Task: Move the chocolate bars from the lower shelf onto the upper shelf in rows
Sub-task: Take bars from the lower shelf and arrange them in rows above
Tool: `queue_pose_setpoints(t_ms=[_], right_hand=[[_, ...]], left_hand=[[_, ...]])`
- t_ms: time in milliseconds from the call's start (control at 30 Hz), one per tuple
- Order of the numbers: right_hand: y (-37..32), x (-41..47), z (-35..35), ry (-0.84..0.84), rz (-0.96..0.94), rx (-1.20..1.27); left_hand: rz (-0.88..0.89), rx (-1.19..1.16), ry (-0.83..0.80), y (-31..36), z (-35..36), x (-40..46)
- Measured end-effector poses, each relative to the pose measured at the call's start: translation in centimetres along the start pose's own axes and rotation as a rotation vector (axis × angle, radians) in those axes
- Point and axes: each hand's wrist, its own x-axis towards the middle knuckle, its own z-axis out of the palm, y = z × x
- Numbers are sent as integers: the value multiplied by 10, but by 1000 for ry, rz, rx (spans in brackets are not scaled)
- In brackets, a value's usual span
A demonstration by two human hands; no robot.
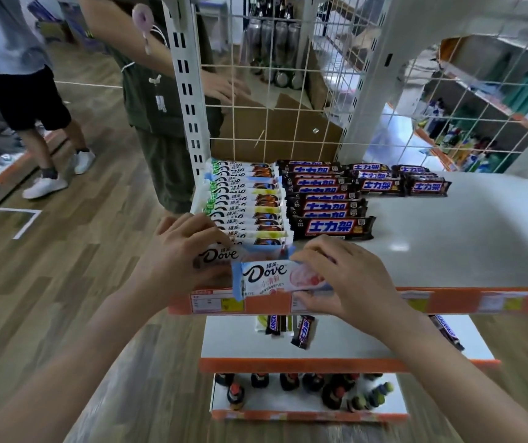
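The right hand (pixel 348 276) pinches one end of a pale Dove bar (pixel 265 278) at the front edge of the upper shelf (pixel 464 238) and hides that end, while the left hand (pixel 179 254) grips a second Dove bar (pixel 216 255), mostly covered by its fingers. On this shelf lie a row of white Dove bars (pixel 246 203) and rows of brown bars (pixel 329 199) with blue Chinese letters. A few brown bars (pixel 302 330) remain on the lower shelf (pixel 336 345), partly hidden; the price labels (pixel 216 302) are too blurred to read.

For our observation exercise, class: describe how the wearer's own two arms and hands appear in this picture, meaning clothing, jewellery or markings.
Both forearms are bare from the bottom edge of the picture up to the wrists; no sleeve shows. The left hand and right hand wear no gloves, and no ring, watch, bracelet or marking can be seen. The fingernails look short and unpainted.
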Motion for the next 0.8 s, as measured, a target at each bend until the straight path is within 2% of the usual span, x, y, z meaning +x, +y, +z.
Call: queue_pose_setpoints(t_ms=[267, 500, 800], right_hand=[[-2, 5, 0, -22, 5, 2], [-14, 24, 8, 47, 6, 15], [-37, 48, 28, -9, 90, 40]], left_hand=[[-36, -29, 30, -7, -3, -4], [-83, -83, 72, -17, -7, -15], [-141, -96, 73, -23, -14, -27]])
